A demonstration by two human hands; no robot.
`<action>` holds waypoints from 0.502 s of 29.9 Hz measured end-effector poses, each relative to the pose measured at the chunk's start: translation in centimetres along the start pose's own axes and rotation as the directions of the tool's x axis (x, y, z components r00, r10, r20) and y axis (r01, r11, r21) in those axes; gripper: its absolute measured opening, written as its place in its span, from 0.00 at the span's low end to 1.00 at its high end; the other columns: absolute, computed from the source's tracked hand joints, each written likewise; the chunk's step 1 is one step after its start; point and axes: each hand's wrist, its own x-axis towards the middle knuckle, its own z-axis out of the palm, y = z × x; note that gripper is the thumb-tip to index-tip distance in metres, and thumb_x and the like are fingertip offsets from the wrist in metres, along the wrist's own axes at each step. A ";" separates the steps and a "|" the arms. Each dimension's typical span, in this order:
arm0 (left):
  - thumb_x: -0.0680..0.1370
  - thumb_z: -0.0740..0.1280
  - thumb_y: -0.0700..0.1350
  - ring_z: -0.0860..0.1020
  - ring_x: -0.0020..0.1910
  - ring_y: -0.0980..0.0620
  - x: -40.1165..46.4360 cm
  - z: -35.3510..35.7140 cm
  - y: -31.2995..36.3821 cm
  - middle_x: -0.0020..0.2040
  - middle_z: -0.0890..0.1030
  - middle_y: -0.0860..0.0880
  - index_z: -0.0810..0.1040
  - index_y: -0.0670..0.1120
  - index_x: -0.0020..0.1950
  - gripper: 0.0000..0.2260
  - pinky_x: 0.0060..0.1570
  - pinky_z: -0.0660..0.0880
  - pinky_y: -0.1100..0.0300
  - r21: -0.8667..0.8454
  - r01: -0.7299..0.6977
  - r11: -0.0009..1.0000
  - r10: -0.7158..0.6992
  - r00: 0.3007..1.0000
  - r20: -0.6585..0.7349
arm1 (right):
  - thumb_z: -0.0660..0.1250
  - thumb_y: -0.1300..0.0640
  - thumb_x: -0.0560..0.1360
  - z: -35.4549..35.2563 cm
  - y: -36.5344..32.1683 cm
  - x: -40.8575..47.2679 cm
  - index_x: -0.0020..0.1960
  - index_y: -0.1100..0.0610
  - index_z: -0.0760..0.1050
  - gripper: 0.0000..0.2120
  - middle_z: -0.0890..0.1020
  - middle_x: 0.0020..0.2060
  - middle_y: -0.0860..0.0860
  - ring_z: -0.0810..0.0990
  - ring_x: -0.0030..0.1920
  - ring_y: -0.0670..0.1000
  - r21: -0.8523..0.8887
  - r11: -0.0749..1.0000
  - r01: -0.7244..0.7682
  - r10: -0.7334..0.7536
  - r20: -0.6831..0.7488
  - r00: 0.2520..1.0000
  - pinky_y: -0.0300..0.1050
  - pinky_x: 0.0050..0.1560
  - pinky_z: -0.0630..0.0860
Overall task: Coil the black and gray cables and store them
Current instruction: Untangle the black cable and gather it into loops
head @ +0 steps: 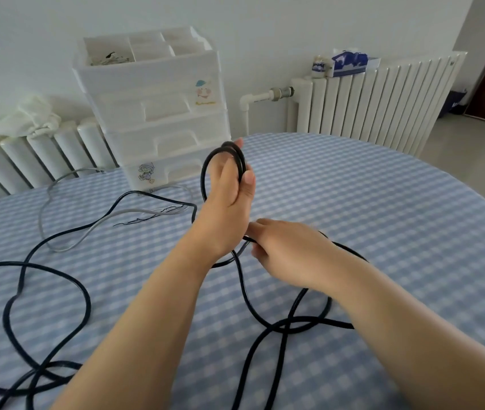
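Observation:
A long black cable (55, 273) sprawls in loose loops over the blue checked tablecloth (383, 217). My left hand (229, 196) is raised above the table and grips a small coil of the black cable, two or three turns looped around the fingers. My right hand (282, 247) is just below and right of it, pinching the black cable where it leaves the coil. A thinner gray cable (93, 226) lies loose on the table at the far left, near the drawers.
A white plastic drawer unit (158, 113) stands at the table's far edge, its top compartments holding small items. Radiators (377, 99) line the wall behind. A tissue box (350, 62) and a jar sit on the right radiator, white cloth (25, 119) on the left one.

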 end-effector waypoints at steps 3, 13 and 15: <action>0.84 0.53 0.43 0.63 0.60 0.75 -0.4 0.7 -0.1 0.70 0.58 0.58 0.67 0.42 0.54 0.06 0.61 0.67 0.65 0.231 -0.038 0.972 0.034 0.999 0.023 | 0.55 0.56 0.81 -0.4 0.4 -0.5 0.63 0.47 0.66 0.11 0.77 0.49 0.48 0.78 0.46 0.52 0.018 1.000 -0.013 0.012 0.011 1.000 0.50 0.46 0.77; 0.83 0.51 0.51 0.77 0.35 0.51 -0.7 0.0 -1.0 0.44 0.82 0.50 0.66 0.47 0.45 0.12 0.38 0.74 0.48 0.441 0.068 0.895 -0.112 0.991 0.074 | 0.55 0.48 0.82 -1.0 0.0 -0.7 0.60 0.51 0.72 0.12 0.78 0.54 0.44 0.79 0.47 0.49 -0.006 0.998 0.069 -0.070 -0.089 0.994 0.50 0.47 0.77; 0.83 0.53 0.49 0.71 0.27 0.52 -0.7 -0.3 -1.1 0.32 0.75 0.49 0.66 0.41 0.42 0.14 0.30 0.70 0.50 0.284 0.166 0.944 -0.189 0.980 0.057 | 0.55 0.44 0.81 -1.0 -0.2 -0.7 0.55 0.53 0.73 0.15 0.80 0.49 0.44 0.78 0.45 0.48 -0.031 0.994 0.109 -0.113 -0.186 0.976 0.48 0.45 0.76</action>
